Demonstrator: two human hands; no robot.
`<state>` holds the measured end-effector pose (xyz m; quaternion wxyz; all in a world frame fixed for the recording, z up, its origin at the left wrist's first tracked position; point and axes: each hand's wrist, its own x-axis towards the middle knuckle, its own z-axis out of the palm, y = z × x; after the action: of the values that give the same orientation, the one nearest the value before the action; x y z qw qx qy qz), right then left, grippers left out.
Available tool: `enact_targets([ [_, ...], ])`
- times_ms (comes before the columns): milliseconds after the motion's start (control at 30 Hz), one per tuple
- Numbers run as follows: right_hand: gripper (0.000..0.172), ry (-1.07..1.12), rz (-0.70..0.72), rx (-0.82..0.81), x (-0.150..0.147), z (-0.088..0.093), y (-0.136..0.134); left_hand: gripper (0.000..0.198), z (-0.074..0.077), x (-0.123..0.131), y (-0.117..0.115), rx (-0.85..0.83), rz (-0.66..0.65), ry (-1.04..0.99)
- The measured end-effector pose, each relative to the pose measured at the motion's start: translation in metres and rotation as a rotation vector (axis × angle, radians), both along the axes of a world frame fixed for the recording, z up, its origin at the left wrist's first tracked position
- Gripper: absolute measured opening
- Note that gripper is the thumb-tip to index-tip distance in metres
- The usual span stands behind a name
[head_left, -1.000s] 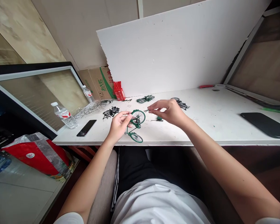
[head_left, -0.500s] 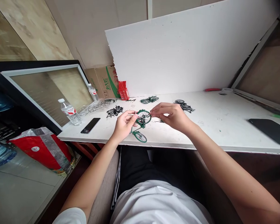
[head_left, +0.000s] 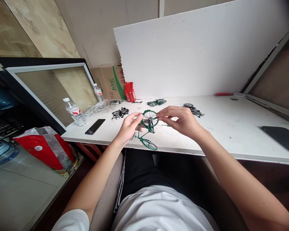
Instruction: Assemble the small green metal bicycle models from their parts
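Observation:
A small green model bicycle (head_left: 146, 137) is held above the front part of the white table, one wheel up and the other hanging toward the table edge. My left hand (head_left: 130, 126) grips it from the left, thumb and fingers pinched by the upper wheel (head_left: 150, 118). From the right, the fingertips of my right hand (head_left: 178, 118) are pinched together at that wheel's rim. Behind my hands lie another green model bicycle (head_left: 157, 102), a black model (head_left: 120, 113) on the left and a further black model (head_left: 193, 110) on the right.
Left on the white table (head_left: 231, 128) are a black phone (head_left: 95, 126), a water bottle (head_left: 75, 112) and a second bottle (head_left: 99, 93). A red box (head_left: 129, 92) and a carton (head_left: 110, 82) stand behind. A dark flat object (head_left: 280, 138) lies far right.
The hanging lower wheel has swung a little to the right and the bicycle has turned slightly. Both hands stay at the upper wheel. The whole view has shifted slightly.

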<state>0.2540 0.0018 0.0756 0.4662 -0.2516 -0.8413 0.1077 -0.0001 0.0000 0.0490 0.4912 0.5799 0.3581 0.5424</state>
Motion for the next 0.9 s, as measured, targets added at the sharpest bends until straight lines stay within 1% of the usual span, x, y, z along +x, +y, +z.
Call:
enact_targets([
  [167, 0.018, 0.030, -0.031, 0.042, -0.001, 0.000, 0.000, 0.047, 0.001, 0.000, -0.003, -0.004, -0.048, -0.003],
  [300, 0.018, 0.036, -0.030, 0.029, 0.000, 0.000, -0.001, 0.046, 0.000, 0.001, -0.004, 0.010, -0.064, 0.016],
  [500, 0.019, 0.049, -0.033, -0.001, -0.001, 0.002, -0.005, 0.049, 0.000, 0.000, -0.005, 0.122, 0.043, 0.050],
  [667, 0.017, 0.099, -0.023, 0.011, -0.002, 0.004, -0.008, 0.048, 0.007, 0.002, -0.015, 0.222, 0.105, 0.088],
  [767, 0.012, 0.135, -0.011, 0.033, -0.003, 0.004, -0.010, 0.045, 0.011, 0.002, -0.021, 0.268, 0.116, 0.086],
  [900, 0.012, 0.177, -0.029, 0.046, -0.005, 0.005, -0.013, 0.044, 0.014, 0.002, -0.027, 0.287, 0.103, 0.089],
])
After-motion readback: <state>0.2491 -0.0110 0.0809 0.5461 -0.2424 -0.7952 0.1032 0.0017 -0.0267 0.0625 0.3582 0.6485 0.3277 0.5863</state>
